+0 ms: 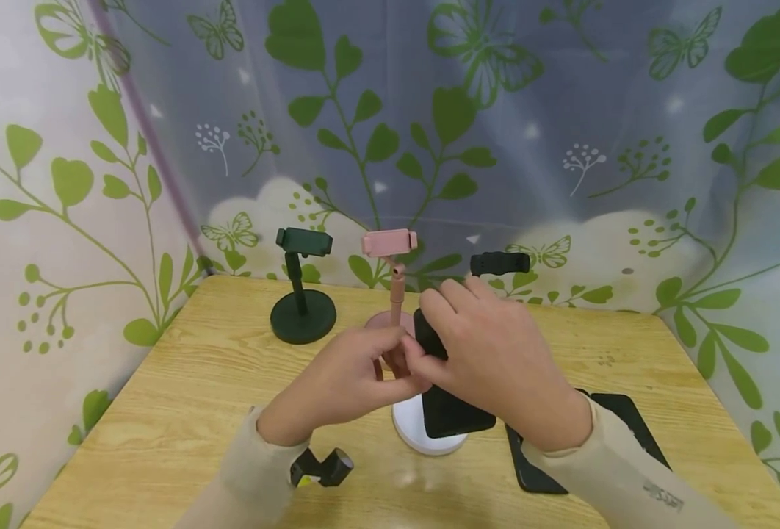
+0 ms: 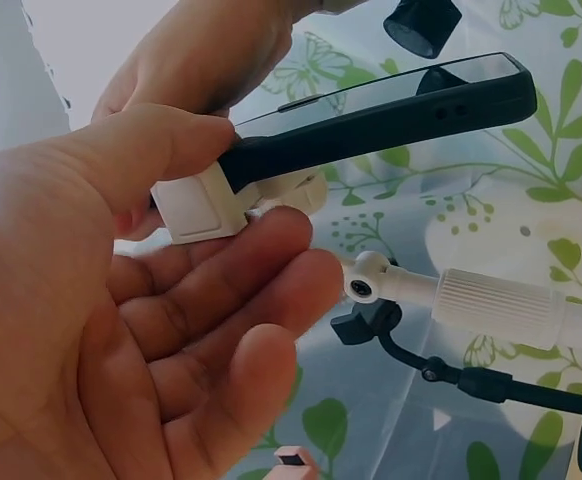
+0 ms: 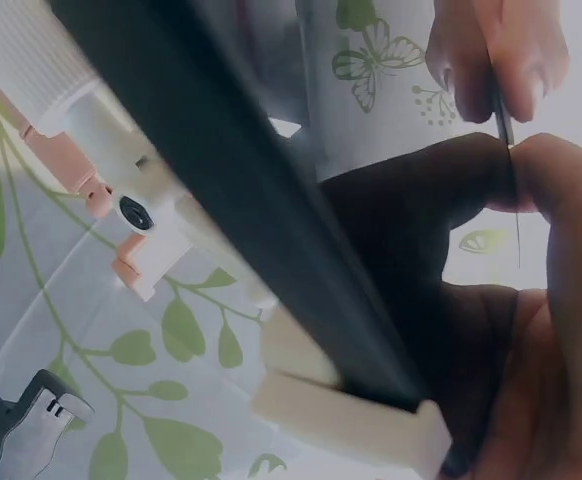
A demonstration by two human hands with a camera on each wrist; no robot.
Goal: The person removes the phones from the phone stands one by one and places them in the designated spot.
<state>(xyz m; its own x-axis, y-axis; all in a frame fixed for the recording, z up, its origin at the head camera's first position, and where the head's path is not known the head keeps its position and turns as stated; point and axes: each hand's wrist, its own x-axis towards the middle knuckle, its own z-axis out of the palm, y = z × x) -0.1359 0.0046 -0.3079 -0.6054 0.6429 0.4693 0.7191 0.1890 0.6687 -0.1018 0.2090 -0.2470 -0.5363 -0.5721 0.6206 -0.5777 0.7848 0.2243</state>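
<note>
A black phone sits against the white clamp of a phone stand, whose round white base stands on the table below. My right hand grips the phone from the right side, its back to the head camera. With its thumb on the edge where phone and clamp meet, my left hand holds the clamp, the other fingers curled beneath it. In the right wrist view the phone's long edge runs down into the clamp's jaw. My hands hide much of the clamp in the head view.
A dark green phone stand and a pink phone stand are at the back. The head of a black holder shows behind my right hand. Dark phones lie at the right, partly under my forearm. A patterned curtain surrounds the table.
</note>
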